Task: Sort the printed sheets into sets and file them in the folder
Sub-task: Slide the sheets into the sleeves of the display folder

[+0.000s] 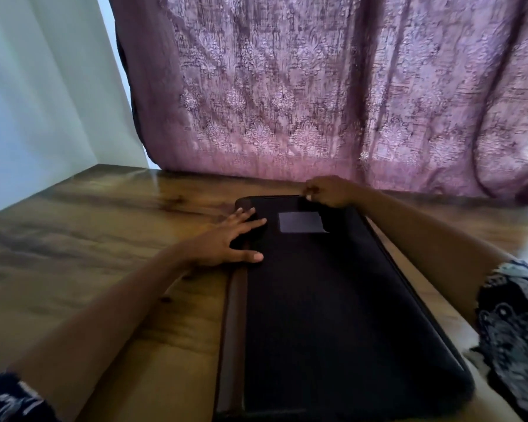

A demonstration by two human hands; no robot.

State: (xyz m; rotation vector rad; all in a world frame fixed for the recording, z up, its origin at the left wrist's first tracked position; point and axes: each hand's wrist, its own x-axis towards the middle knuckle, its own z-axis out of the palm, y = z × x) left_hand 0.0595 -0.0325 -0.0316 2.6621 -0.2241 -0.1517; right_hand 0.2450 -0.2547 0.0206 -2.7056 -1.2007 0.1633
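Note:
A black zippered folder [333, 300] lies closed on the wooden table [89, 239], its long side running away from me, with a grey label patch [301, 222] near its far end. My left hand [226, 239] rests flat on the folder's left edge with fingers spread. My right hand [329, 190] is at the far top edge of the folder, fingers pinched together on what looks like the zipper pull. No printed sheets are visible.
A purple patterned curtain [317, 102] hangs right behind the table's far edge. A pale wall [43, 86] stands to the left. Bare wood shows left of the folder.

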